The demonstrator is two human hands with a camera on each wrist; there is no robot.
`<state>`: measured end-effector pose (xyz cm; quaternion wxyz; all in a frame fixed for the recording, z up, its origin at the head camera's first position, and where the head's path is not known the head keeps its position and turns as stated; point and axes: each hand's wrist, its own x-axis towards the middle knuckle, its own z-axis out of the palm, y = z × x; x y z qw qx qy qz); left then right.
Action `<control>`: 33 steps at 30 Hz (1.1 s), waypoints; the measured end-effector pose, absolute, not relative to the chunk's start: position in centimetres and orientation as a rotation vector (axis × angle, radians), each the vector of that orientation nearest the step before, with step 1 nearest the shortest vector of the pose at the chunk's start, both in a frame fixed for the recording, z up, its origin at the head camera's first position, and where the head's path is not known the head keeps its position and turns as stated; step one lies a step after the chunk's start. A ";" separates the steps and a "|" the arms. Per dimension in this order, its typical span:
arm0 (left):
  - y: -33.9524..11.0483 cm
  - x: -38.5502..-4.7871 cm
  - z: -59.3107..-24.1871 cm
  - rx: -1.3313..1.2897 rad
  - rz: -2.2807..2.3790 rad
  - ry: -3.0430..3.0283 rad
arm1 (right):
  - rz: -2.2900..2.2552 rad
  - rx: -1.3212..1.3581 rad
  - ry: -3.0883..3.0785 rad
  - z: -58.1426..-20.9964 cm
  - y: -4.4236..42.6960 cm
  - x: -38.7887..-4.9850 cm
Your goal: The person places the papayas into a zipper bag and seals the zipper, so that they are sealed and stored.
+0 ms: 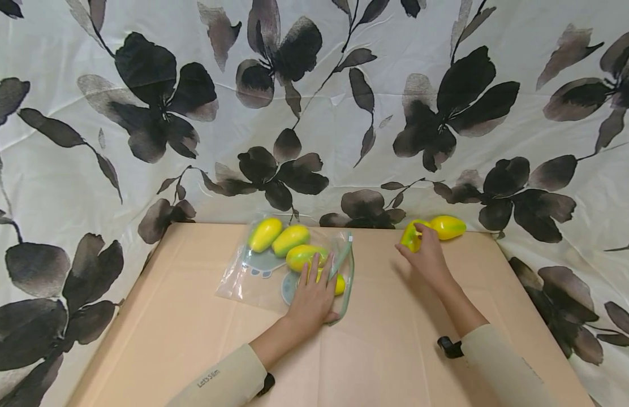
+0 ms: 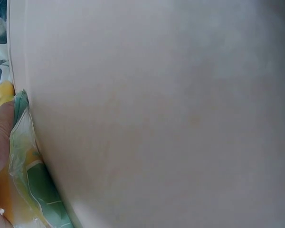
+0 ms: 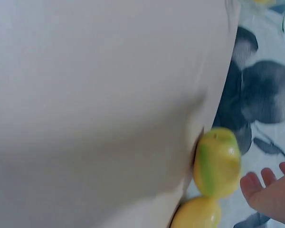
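In head view we see bright, fairly even light; soft shadow falls left of bare right hand (image 1: 430, 257) onto flat tan board (image 1: 162, 322), so light comes from above and right. Small glints on clear plastic zip bag (image 1: 237, 287) and glossy yellow-green oval fruits (image 1: 449, 227). In 2 wrist views we get dimmer, cooler, softer pictures: left darkens toward upper right corner, right shows broad blurred shadow.

We see yellow fruits (image 1: 448, 227) blushed with green, and a clear bag (image 1: 239, 289) bearing blue-grey printing and a grey-green seal (image 1: 350, 240). Our board (image 1: 386, 339) is plain peach-beige; our cloth (image 1: 345, 135) is white — strewn with black and grey-brown flowers. We note beige sleeves (image 1: 228, 373), one darkly lettered.
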<state>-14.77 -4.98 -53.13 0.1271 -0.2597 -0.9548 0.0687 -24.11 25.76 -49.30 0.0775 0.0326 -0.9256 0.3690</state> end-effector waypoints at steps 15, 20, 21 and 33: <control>-5.1 -14.9 -52.9 -0.761 0.189 -2.784 | 0.646 -0.029 -2.874 -49.2 28.8 -28.0; -5.1 -14.8 -52.8 -0.761 0.190 -2.783 | 0.511 -0.062 -2.964 -50.0 28.5 -28.9; -5.1 -14.8 -52.8 -0.761 0.187 -2.781 | 0.492 -0.061 -2.978 -50.1 28.4 -29.0; -5.0 -15.0 -53.0 -0.746 0.187 -2.806 | 0.460 0.054 -2.962 -51.0 27.3 -28.8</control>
